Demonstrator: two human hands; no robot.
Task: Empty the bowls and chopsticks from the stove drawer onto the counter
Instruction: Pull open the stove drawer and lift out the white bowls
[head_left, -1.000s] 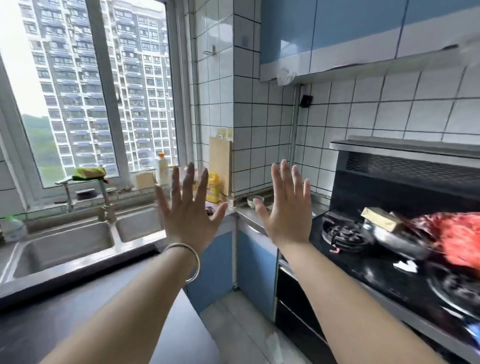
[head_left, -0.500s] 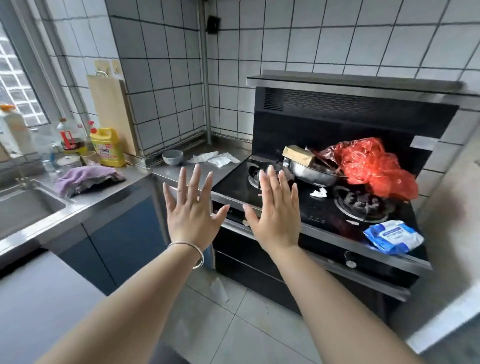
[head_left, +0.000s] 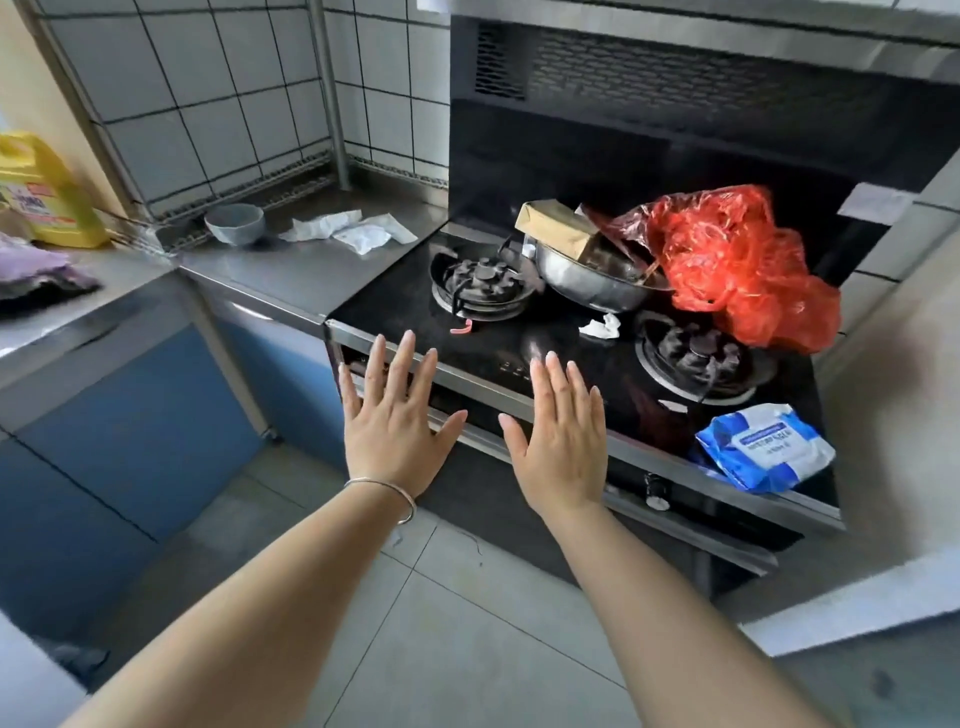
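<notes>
tiled kitchen corner with a steel worktop (head_left: 291, 270) running into a black gas stove (head_left: 519, 332). left hand (head_left: 397, 423) and right hand (head_left: 561, 441) are held out side by side, backs to the camera, fingers spread and straight, each grip apart and holding nothing. a thin bracelet (head_left: 387, 491) circles the left wrist. both hands hover in front of the stove's front edge, the fingertips overlapping its metal trim in this view; whether they touch it cannot be told. stove drawer (head_left: 519, 499), the dark front panel below the cooktop, sits closed directly beneath and beyond the hands, so its contents are hidden; no chopsticks are in view. one grey bowl (head_left: 235, 222) stands upright on the worktop near the tiled corner, well apart from both hands, with crumpled white papers (head_left: 353, 231) just beside it. on the cooktop: left burner (head_left: 480, 280), right burner (head_left: 696, 358), a steel basin (head_left: 587, 278) between them at the back, a tan packet (head_left: 561, 226) resting on its rim, a red plastic bag (head_left: 737, 265) spilling over the right side, and a blue wipes pack (head_left: 763, 447) at the front right corner. a yellow detergent bottle (head_left: 47, 195) and a purple cloth (head_left: 36, 265) occupy the far left of the worktop
</notes>
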